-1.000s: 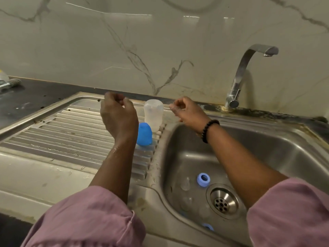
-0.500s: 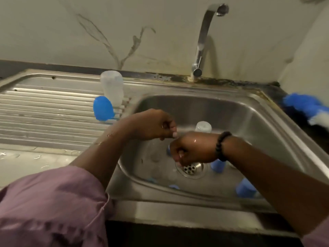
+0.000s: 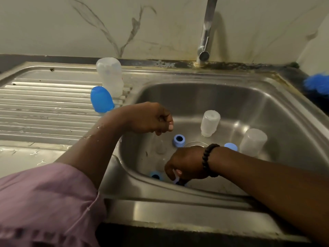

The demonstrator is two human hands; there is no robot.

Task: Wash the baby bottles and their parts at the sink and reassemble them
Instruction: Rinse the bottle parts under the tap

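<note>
From the head camera we see our right hand (image 3: 185,164) down in the sink (image 3: 267,107), fingers pinching a blue ring (image 3: 179,181) at the near wall. Our left hand (image 3: 151,118) hovers curled, holding nothing. Two bottles (image 3: 208,123) stand inverted beyond the drain.

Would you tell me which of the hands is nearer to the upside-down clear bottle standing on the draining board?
Left. The left hand hangs over the basin's left side, just right of and below the clear bottle. The right hand is farther away, low by the sink's near wall.
</note>
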